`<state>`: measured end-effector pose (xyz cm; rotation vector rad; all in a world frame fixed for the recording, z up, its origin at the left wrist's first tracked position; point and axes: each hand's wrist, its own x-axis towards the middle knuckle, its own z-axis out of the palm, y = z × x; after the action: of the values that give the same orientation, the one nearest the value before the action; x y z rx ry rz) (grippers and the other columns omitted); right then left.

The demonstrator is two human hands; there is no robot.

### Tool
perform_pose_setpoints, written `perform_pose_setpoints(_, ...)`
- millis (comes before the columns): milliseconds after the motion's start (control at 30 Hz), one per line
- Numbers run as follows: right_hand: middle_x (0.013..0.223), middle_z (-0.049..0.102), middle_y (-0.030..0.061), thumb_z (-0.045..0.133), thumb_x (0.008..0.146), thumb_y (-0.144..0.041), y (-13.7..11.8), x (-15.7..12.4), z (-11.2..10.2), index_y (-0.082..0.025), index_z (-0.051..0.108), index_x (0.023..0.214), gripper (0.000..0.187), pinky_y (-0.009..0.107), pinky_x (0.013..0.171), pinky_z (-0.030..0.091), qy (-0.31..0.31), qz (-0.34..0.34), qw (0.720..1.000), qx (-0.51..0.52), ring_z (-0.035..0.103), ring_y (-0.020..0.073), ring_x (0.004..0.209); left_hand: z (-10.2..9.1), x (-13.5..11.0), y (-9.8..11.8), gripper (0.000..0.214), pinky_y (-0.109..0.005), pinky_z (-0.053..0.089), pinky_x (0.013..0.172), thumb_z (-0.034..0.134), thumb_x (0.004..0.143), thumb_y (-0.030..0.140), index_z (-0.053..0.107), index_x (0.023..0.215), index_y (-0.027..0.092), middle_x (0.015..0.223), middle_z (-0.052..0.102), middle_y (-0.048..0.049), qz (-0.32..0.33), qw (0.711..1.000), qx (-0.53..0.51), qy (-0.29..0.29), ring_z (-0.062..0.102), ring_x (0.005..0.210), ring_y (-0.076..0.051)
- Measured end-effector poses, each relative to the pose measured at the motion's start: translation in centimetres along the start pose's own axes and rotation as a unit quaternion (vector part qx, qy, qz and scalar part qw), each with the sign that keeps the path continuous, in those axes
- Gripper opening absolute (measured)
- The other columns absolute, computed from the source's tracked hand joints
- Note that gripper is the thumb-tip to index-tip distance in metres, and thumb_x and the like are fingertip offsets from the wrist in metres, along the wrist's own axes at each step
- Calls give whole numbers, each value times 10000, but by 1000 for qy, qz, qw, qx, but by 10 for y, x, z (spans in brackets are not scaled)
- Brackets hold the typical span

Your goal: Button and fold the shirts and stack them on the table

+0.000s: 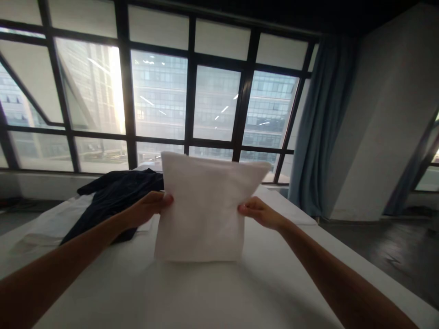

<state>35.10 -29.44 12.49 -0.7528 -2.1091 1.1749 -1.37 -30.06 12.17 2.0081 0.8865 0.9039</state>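
Observation:
A folded piece of white cloth point(202, 210) is held upright in front of me, roughly square, its top edge wider than its bottom. My left hand point(152, 203) pinches its left side, thumb on the near face. On the right side, my right hand point(259, 211) grips it the same way. The fingers behind the cloth are hidden. Its lower edge hangs at or just above the white table point(206, 297); I cannot tell whether they touch. Whether the cloth is a garment does not show.
A dark navy garment point(113, 196) lies spread at the table's left, over white cloth point(51, 221). More white material point(288, 208) lies at the far right of the table. Behind stand black-framed windows point(190, 105), a blue curtain point(318, 128) and a pale pillar point(373, 123).

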Motion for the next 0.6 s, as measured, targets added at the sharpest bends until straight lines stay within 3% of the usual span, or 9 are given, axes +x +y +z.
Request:
perform_pose_setpoints(67, 916, 710, 105, 612, 783, -656, 18, 26, -14, -112, 703, 873, 559, 398, 860, 531, 27, 49, 998, 21, 669, 210, 864, -9, 28, -12, 702, -388, 554, 781, 572, 691, 773, 708, 889, 113, 936, 732, -130, -55, 997, -53, 25, 680, 829, -268)
perform_pose_setpoints(133, 880, 704, 107, 635, 768, -653, 42, 48, -22, -100, 685, 853, 562, 368, 794, 552, 53, 140, 989, 2, 668, 187, 778, -15, 50, -35, 759, -376, 560, 741, 597, 607, 815, 681, 891, 115, 932, 723, -134, -130, 990, -49, 14, 679, 788, -257)
perform_pose_setpoints(233, 841, 692, 118, 646, 779, -626, 80, 73, -27, -95, 652, 853, 536, 341, 667, 573, 48, 321, 944, -59, 663, 174, 681, -19, 72, -82, 805, -341, 557, 609, 605, 535, 852, 631, 874, 122, 911, 711, -146, -308, 951, 24, 4, 671, 678, -232)
perform_pose_setpoints(300, 858, 688, 144, 629, 786, -638, 100, 86, -27, -86, 629, 854, 556, 318, 606, 572, 70, 390, 914, -88, 665, 178, 666, -19, 87, -110, 764, -298, 542, 567, 595, 571, 840, 597, 838, 124, 895, 706, -148, -375, 924, 65, 30, 662, 635, -201)
perform_pose_setpoints(400, 1001, 674, 192, 651, 753, -654, 119, 104, -26, -75, 606, 862, 591, 278, 548, 558, 139, 390, 902, -121, 666, 186, 699, -17, 113, -139, 665, -256, 527, 551, 576, 663, 787, 567, 775, 132, 822, 695, -119, -397, 908, 101, 89, 636, 597, -159)
perform_pose_setpoints(500, 1050, 667, 198, 723, 682, -642, 131, 120, -24, -80, 610, 844, 596, 239, 495, 520, 192, 360, 899, -161, 665, 206, 737, -12, 136, -155, 572, -259, 500, 520, 611, 706, 704, 557, 664, 135, 623, 630, -79, -395, 895, 165, 126, 603, 556, -168)
perform_pose_setpoints(600, 944, 696, 159, 750, 705, -539, 141, 131, -22, -93, 626, 809, 474, 206, 453, 461, 242, 336, 888, -201, 657, 198, 697, -10, 147, -164, 515, -298, 467, 495, 662, 700, 627, 556, 560, 143, 444, 511, -58, -326, 915, 202, 127, 587, 535, -221)
